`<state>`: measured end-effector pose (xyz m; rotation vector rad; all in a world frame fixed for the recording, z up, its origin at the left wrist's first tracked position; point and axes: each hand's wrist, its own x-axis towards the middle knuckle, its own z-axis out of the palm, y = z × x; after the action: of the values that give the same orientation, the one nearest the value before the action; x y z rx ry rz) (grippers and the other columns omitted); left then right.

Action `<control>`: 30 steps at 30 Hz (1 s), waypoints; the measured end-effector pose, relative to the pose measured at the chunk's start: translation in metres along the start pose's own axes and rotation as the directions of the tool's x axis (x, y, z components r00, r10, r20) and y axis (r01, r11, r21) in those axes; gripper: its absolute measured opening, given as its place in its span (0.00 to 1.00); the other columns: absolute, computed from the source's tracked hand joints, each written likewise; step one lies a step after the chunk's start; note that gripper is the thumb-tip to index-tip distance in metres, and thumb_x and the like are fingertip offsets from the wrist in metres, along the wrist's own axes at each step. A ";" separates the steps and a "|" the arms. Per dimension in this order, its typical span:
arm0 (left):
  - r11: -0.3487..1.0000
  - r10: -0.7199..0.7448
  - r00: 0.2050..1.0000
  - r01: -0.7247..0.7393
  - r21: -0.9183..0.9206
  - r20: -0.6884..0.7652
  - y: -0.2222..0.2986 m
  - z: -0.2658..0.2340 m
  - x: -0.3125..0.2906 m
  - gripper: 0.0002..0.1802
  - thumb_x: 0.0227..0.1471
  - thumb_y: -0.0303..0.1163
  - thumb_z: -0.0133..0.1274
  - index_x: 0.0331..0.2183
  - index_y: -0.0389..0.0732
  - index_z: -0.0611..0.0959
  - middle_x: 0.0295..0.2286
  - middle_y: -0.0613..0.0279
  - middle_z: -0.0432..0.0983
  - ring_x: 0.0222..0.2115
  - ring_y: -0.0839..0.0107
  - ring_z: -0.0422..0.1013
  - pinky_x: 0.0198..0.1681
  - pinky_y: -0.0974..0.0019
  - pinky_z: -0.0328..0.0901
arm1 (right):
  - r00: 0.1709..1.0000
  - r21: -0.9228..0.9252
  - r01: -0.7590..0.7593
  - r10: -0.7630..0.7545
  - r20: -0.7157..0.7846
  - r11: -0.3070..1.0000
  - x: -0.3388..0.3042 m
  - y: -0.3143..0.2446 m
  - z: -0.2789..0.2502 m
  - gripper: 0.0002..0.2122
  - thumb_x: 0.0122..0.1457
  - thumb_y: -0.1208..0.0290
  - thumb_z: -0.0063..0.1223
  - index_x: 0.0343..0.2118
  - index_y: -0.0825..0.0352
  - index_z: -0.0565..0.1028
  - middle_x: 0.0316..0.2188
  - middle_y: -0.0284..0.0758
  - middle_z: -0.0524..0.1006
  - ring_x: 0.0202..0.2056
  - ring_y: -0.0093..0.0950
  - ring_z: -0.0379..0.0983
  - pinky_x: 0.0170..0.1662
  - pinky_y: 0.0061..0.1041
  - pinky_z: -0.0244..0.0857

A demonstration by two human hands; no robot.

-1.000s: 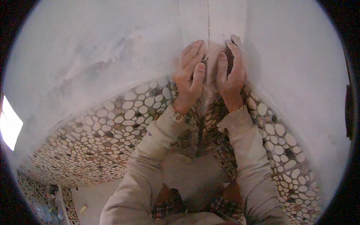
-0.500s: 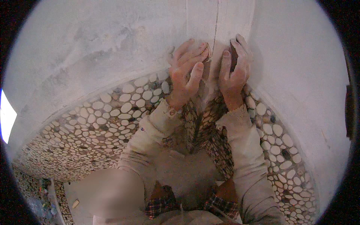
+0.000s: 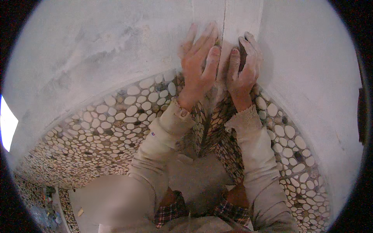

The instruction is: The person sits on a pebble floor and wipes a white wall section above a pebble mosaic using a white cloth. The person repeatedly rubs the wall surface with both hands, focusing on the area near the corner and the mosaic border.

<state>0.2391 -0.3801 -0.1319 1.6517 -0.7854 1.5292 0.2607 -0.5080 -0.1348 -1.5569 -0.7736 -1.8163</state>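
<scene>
My left hand (image 3: pixel 199 62) reaches up against the left side of a pale post-like strip (image 3: pixel 243 15) that has a thin dark groove. Its fingers lie stretched out, with the thumb near the groove, and no held thing shows in it. My right hand (image 3: pixel 244 73) is at the strip's right side, thumb and fingers bent round a dark patch (image 3: pixel 243 56). Whether that patch is a thing or a shadow I cannot make out. Pale dust coats the fingers of both hands. Between my wrists, pebble facing (image 3: pixel 208 116) meets at a corner below the strip.
Smooth whitish wall (image 3: pixel 97 46) rises on the left, with more whitish wall (image 3: pixel 311 70) on the right. Bands of pebble facing (image 3: pixel 101 124) run beneath both. Clear plastic items (image 3: pixel 42 215) lie at lower left. A bright opening (image 3: pixel 7 124) shows at the left edge.
My left hand has slid upward along the strip, its fingers now pointing higher. My right hand has shifted up only slightly and keeps its bent shape.
</scene>
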 end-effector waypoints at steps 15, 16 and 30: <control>0.994 0.059 0.998 -0.058 0.092 -0.004 0.008 0.000 0.005 0.24 0.57 0.36 0.45 0.51 0.33 0.75 0.54 0.46 0.67 0.59 0.46 0.53 0.62 0.50 0.40 | 0.999 -0.018 -0.025 0.024 -0.026 1.000 -0.001 -0.002 0.003 0.13 0.61 0.73 0.48 0.45 0.73 0.73 0.50 0.49 0.72 0.51 0.45 0.68 0.55 0.37 0.59; 0.996 0.056 0.996 -0.051 0.072 -0.069 0.014 0.006 0.011 0.23 0.57 0.36 0.45 0.51 0.33 0.75 0.53 0.46 0.68 0.58 0.45 0.54 0.62 0.50 0.40 | 0.999 -0.001 -0.027 0.027 -0.034 1.000 0.000 -0.002 0.003 0.13 0.61 0.73 0.48 0.45 0.73 0.73 0.50 0.49 0.72 0.51 0.45 0.68 0.55 0.37 0.60; 0.992 0.082 0.981 -0.098 0.081 0.175 -0.014 -0.015 -0.035 0.27 0.60 0.39 0.37 0.55 0.32 0.70 0.55 0.44 0.65 0.59 0.44 0.54 0.64 0.48 0.35 | 1.000 -0.012 -0.025 0.025 -0.012 1.000 0.001 -0.004 0.005 0.13 0.61 0.73 0.48 0.46 0.73 0.72 0.49 0.49 0.72 0.52 0.45 0.68 0.56 0.37 0.59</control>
<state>0.2393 -0.3618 -0.1677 1.8550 -0.9054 1.5179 0.2610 -0.5019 -0.1330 -1.5553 -0.7357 -1.8144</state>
